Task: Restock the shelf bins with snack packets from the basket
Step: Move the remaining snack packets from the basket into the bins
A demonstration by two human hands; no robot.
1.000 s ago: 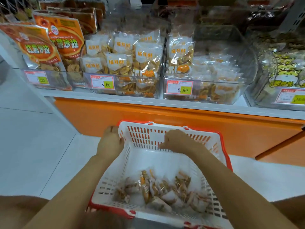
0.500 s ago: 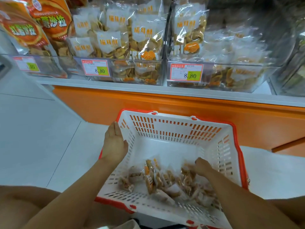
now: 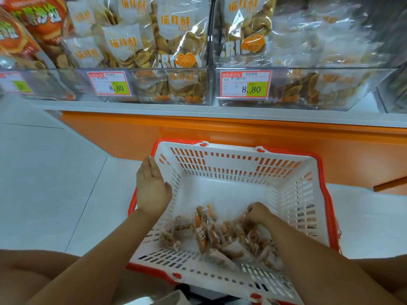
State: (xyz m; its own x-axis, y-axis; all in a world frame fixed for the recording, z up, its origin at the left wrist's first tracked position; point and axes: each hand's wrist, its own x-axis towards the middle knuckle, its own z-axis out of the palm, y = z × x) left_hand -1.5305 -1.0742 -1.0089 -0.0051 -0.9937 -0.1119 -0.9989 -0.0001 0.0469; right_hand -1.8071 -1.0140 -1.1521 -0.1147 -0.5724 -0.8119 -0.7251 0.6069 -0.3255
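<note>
A white basket (image 3: 222, 170) with a red rim sits on the floor below the shelf. Several clear snack packets (image 3: 211, 234) lie heaped at its near end. My left hand (image 3: 152, 188) rests flat against the basket's left rim, fingers straight. My right hand (image 3: 256, 213) is down inside the basket with fingers curled into the right side of the heap; what it holds is hidden. Above, two clear shelf bins stand side by side: the left bin (image 3: 154, 86) is packed with packets, the right bin (image 3: 308, 89) holds a lower pile.
Orange packets (image 3: 33, 34) fill a bin at the far left. Price tags reading 8.80 (image 3: 245, 86) hang on the bin fronts. An orange shelf base (image 3: 220, 133) stands right behind the basket. White tiled floor lies to the left.
My right hand left the basket's far rim and went down into the packet heap. My left hand shifted along the left rim. The view moved closer to the shelf.
</note>
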